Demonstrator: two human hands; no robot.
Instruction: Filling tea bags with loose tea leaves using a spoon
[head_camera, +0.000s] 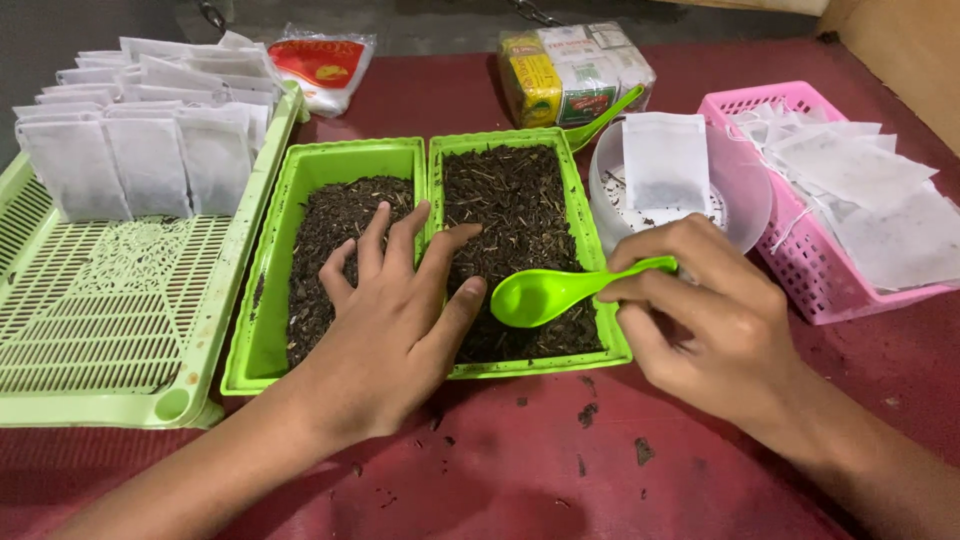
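Both hands worked over two bright green trays of loose dark tea leaves on a dark red table (700, 500). The left hand (400, 300) lay flat and spread wide, gripping nothing, its fingers resting across the shared rims of the left tea tray (262, 340) and the right tea tray (590, 250), fingertips touching the leaves. The right hand (700, 310) was closed around the handle of a green plastic spoon (545, 293), whose bowl hovered just above the leaves in the right tray and looked empty.

Just beyond the right hand, a white empty tea bag (665, 160) stood in a round clear container (745, 195), with a few stray leaf bits in the bottom; a second green spoon (605, 120) leaned at its rim. Whether that bag held any leaves could not be told.

As for progress, a row of upright white bags (140, 160), apparently filled, stood at the far end of the pale green slatted tray (110, 330) on the left, most of which was bare. Many flat bags (880, 210) waited in the pink basket (815, 290) on the right, and both trays were well stocked, so much filling seemed left. Packaged tea blocks (570, 75) and a red and white packet (325, 65) lay at the back.
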